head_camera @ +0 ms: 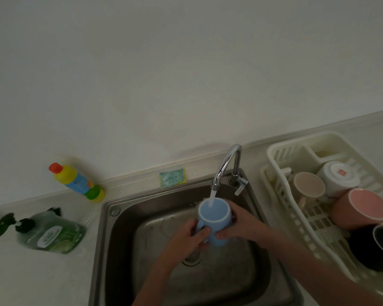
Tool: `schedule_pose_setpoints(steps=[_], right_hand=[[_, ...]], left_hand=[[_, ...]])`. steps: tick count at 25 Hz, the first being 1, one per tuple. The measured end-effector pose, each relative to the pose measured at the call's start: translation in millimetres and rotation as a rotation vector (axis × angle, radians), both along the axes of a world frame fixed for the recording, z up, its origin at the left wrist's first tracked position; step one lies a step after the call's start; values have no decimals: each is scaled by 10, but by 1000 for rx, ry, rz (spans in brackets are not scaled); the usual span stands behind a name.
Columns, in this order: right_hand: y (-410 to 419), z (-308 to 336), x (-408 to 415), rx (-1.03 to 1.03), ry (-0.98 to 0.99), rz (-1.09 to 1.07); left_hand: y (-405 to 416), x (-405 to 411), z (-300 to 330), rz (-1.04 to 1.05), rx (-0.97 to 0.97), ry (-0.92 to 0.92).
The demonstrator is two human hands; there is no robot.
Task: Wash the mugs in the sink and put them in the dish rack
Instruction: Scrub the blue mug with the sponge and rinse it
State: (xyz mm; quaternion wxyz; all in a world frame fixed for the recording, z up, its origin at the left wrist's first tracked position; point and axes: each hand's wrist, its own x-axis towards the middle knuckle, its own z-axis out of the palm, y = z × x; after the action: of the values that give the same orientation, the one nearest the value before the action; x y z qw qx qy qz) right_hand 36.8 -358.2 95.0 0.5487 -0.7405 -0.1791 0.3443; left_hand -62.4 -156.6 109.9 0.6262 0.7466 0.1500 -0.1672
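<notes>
Both hands clamp the blue mug (215, 219) under the faucet (227, 166): left hand (189, 241) on the handle, right hand (239, 224) round the body. Risk: wet ceramic slips, we chip it on the sink (124, 228) below the faucet.

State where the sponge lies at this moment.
In the head view, the sponge lies on the counter ledge behind the sink, left of the faucet and right of the yellow bottle.

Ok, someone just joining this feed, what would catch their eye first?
The blue mug held by both hands over the sink, with the faucet running into it. At right, the dish rack already holds four mugs; on the left counter stand a bright yellow bottle and green soap dispenser.
</notes>
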Motion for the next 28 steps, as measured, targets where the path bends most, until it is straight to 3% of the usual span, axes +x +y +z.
schedule_pose_setpoints(steps=[11,21,28], right_hand=[[466,92,386,9,-65,14],[-222,183,354,34,-67,-27],[-32,23,71,-4,-31,3]], left_hand=[[275,254,53,186,136,-148],[-231,375,76,16,115,-101],[-11,65,15,10,229,-61]])
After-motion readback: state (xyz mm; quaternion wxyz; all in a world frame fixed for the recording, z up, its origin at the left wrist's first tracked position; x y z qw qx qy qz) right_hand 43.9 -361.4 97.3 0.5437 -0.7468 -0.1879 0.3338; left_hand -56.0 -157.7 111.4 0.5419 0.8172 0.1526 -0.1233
